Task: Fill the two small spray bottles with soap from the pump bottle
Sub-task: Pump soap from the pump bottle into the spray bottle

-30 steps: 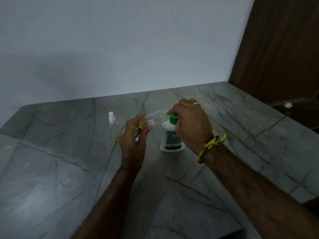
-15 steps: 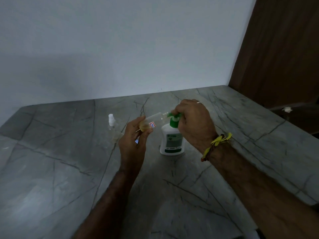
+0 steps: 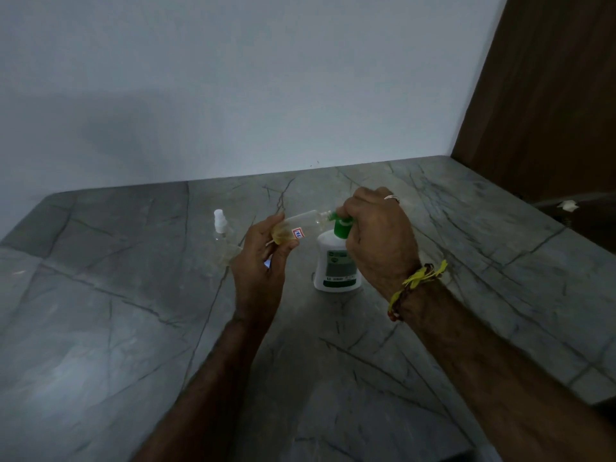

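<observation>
On the grey stone counter: white pump bottle [image 3: 337, 265] stands upright, green pump head [image 3: 341, 225] on top, near the middle of the counter [image 3: 100, 328].
Left hand: the left hand [image 3: 263, 265] grips a clear small spray bottle [image 3: 301, 226] by its base end, thumb and fingers curled round it.
Held bottle: tilted nearly on its side, open neck pointing right, touching or just at the green nozzle; a little yellowish liquid sits at the lower end, inside the fingers; a small red-edged label faces up.
Right hand: the right hand [image 3: 380, 238] is curled over the green pump head from above, fingers wrapped down round it, a ring on one finger.
Right wrist: yellow thread band [image 3: 416, 281] tied round it.
Second spray bottle: second spray bottle [image 3: 221, 236] with white cap on, upright on the counter, left of the left hand, apart from it.
Behind: pale wall [image 3: 233, 95]; brown panel [image 3: 546, 95] at right.
</observation>
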